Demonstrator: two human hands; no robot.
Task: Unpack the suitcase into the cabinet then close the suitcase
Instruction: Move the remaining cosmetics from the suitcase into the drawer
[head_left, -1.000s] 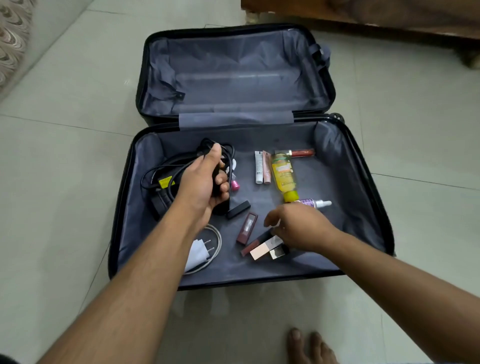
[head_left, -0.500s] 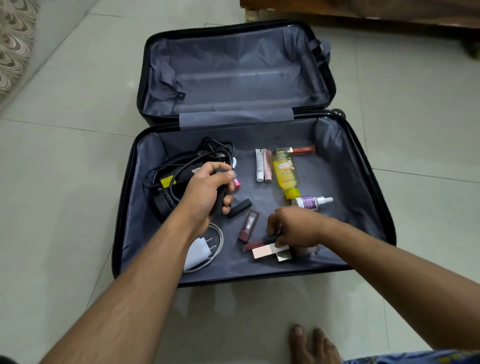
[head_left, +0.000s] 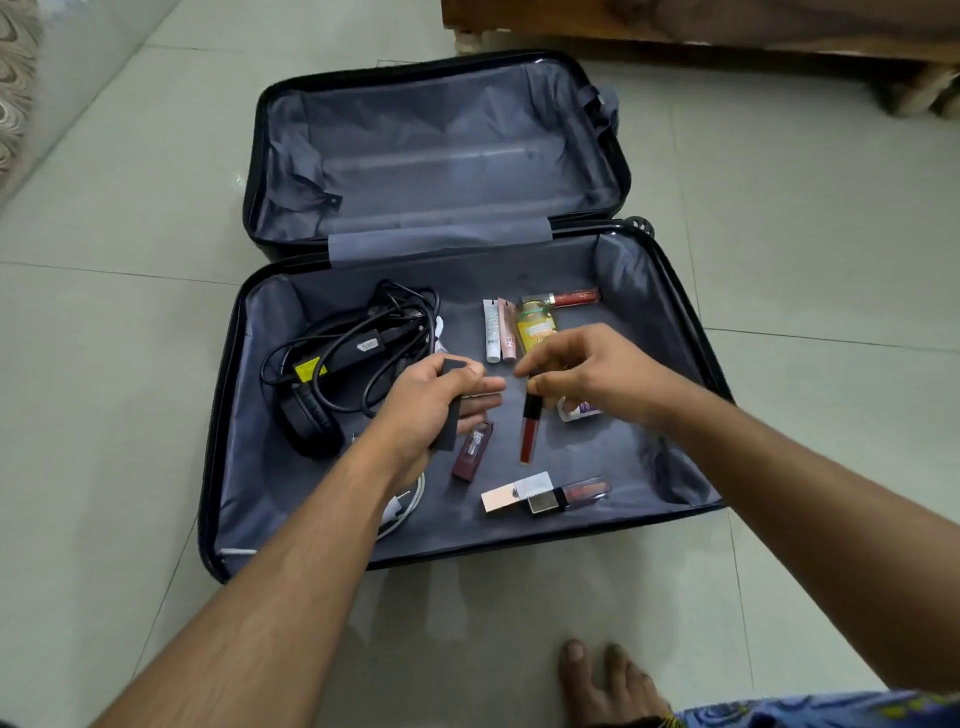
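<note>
A black suitcase (head_left: 223, 395) with grey lining lies open on the tiled floor. My left hand (head_left: 431, 405) grips a slim black stick (head_left: 451, 410) above the near half. My right hand (head_left: 587, 369) pinches the cap of a red lip gloss tube (head_left: 530, 428), which hangs down from my fingers. On the lining lie a tangle of black cables (head_left: 363, 343), black headphones (head_left: 306, 423), a white charger (head_left: 400, 506), a maroon lipstick (head_left: 471, 451), a gold-and-white lipstick (head_left: 514, 492), a dark-capped gloss (head_left: 571, 493), small tubes (head_left: 498, 330) and a yellow bottle (head_left: 535, 327).
A wooden furniture base (head_left: 701, 36) runs along the far edge of the floor. A patterned fabric (head_left: 15, 78) shows at the far left. My bare foot (head_left: 602, 686) stands on the tiles just in front of the suitcase. A white bottle (head_left: 576, 410) lies under my right hand.
My left hand left the cables and picked up the black stick. My right hand lifted the red lip gloss from the pile near the front and moved it up toward my left hand.
</note>
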